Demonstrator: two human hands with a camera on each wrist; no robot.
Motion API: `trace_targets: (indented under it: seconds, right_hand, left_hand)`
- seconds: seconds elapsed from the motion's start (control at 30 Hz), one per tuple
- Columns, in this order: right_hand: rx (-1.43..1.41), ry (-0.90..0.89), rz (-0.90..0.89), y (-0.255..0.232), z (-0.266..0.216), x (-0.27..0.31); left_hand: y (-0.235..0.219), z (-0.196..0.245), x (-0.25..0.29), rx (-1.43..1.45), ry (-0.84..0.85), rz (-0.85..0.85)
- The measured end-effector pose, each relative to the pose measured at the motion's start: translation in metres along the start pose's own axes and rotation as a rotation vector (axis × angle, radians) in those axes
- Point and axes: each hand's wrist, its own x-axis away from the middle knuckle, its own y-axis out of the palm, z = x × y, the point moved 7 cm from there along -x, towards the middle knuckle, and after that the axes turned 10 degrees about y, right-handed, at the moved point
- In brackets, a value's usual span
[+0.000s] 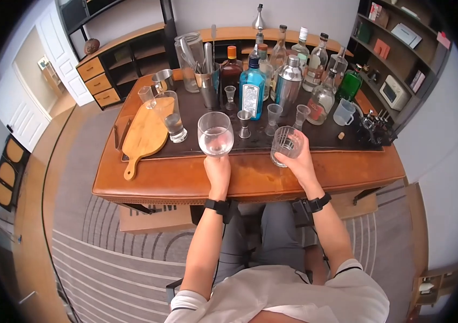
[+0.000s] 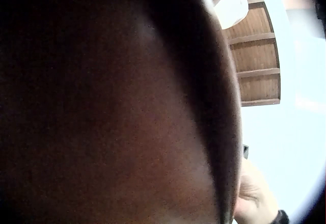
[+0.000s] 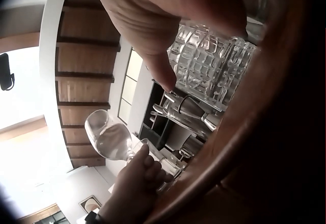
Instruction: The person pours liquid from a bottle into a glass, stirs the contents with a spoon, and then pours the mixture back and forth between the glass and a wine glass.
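Note:
My left hand (image 1: 217, 173) grips the stem of a round-bowled glass (image 1: 215, 134) holding clear liquid, upright over the table's front edge. In the right wrist view the left hand (image 3: 133, 188) has its fingers curled round the stem below the bowl (image 3: 113, 141). My right hand (image 1: 299, 160) grips a short cut-glass tumbler (image 1: 286, 145) by its side, thumb toward me; the cut pattern of the tumbler (image 3: 206, 63) fills much of the right wrist view. Whether the tumbler touches the table cannot be told. The left wrist view is mostly dark, blocked surface.
Behind the hands stand a metal jigger (image 1: 244, 125), small glasses, a blue bottle (image 1: 252, 91), a shaker (image 1: 289, 83) and several other bottles. On the left lie a wooden board (image 1: 146, 129) and a glass with a thick base (image 1: 175, 128). A plastic jug (image 1: 344, 113) stands right.

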Motion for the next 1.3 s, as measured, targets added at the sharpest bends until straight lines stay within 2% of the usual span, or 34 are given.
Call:
trace_targets:
  seconds: [0.17, 0.23, 0.27, 0.33, 0.37, 0.43, 0.53, 0.57, 0.6, 0.67, 0.7, 0.77, 0.83, 0.87, 0.93, 1.0, 1.13, 1.2, 1.23, 1.3]
  right_hand:
    - [0.08, -0.024, 0.04, -0.001, 0.002, 0.007]
    - [0.52, -0.272, 0.426, -0.008, -0.037, 0.032]
    - [0.512, -0.275, 0.424, -0.004, -0.049, 0.039]
    - [0.433, -0.593, 0.452, 0.008, -0.082, 0.066]
    - [0.337, -0.646, 0.393, 0.021, -0.083, 0.071]
    - [0.231, -0.562, 0.125, 0.065, -0.091, 0.069]
    - [0.186, -0.521, -0.004, 0.12, -0.094, 0.053]
    - [0.202, -0.51, -0.037, 0.136, -0.094, 0.047]
    - [0.078, -0.444, -0.084, 0.152, -0.083, 0.038]
    - [0.013, -0.408, -0.114, 0.172, -0.074, 0.028]
    - [-0.045, -0.374, -0.137, 0.179, -0.074, 0.022]
    - [-0.055, -0.368, -0.094, 0.181, -0.075, 0.019]
    - [-0.109, -0.293, -0.159, 0.184, -0.073, 0.015]
    - [-0.107, -0.29, -0.156, 0.184, -0.072, 0.015]
    - [-0.154, -0.37, -0.095, 0.179, -0.076, 0.015]
    - [-0.182, -0.406, -0.064, 0.177, -0.076, 0.018]
    - [-0.296, -0.243, -0.143, 0.175, -0.076, 0.027]
    - [-0.312, -0.189, -0.165, 0.168, -0.079, 0.033]
    - [-0.31, -0.189, -0.165, 0.164, -0.078, 0.035]
    - [-0.241, -0.332, -0.108, 0.149, -0.084, 0.041]
  left_hand:
    - [0.002, -0.005, 0.001, 0.056, -0.022, -0.016]
    - [0.001, -0.002, 0.0, 0.101, -0.008, 0.001]
    - [-0.001, 0.001, -0.002, 0.114, 0.0, 0.008]
    - [-0.002, 0.002, 0.002, 0.067, -0.196, -0.058]
    - [-0.002, 0.006, 0.001, 0.062, -0.189, -0.057]
    - [-0.003, 0.01, 0.001, 0.165, -0.193, -0.009]
    - [0.0, -0.011, 0.005, 0.222, -0.175, -0.102]
    - [-0.001, -0.003, 0.005, 0.219, -0.168, -0.102]
    - [-0.004, 0.019, 0.002, 0.213, -0.036, -0.057]
    - [-0.01, 0.037, 0.003, 0.271, 0.116, -0.012]
    - [-0.012, 0.039, 0.001, 0.271, 0.123, -0.012]
    - [-0.015, 0.041, 0.003, 0.056, 0.077, -0.149]
    - [-0.018, 0.054, 0.005, 0.079, 0.118, -0.174]
    - [-0.018, 0.062, 0.007, 0.01, 0.167, -0.242]
    - [-0.016, 0.072, 0.012, -0.058, 0.217, -0.312]
    - [-0.024, 0.085, 0.019, -0.141, 0.341, -0.26]
    - [-0.036, 0.083, 0.033, -0.01, 0.314, -0.162]
    - [-0.047, 0.062, 0.039, 0.407, 0.081, -0.035]
    - [-0.051, 0.056, 0.039, 0.408, 0.081, -0.034]
    - [-0.068, 0.053, 0.037, 0.102, 0.086, 0.059]
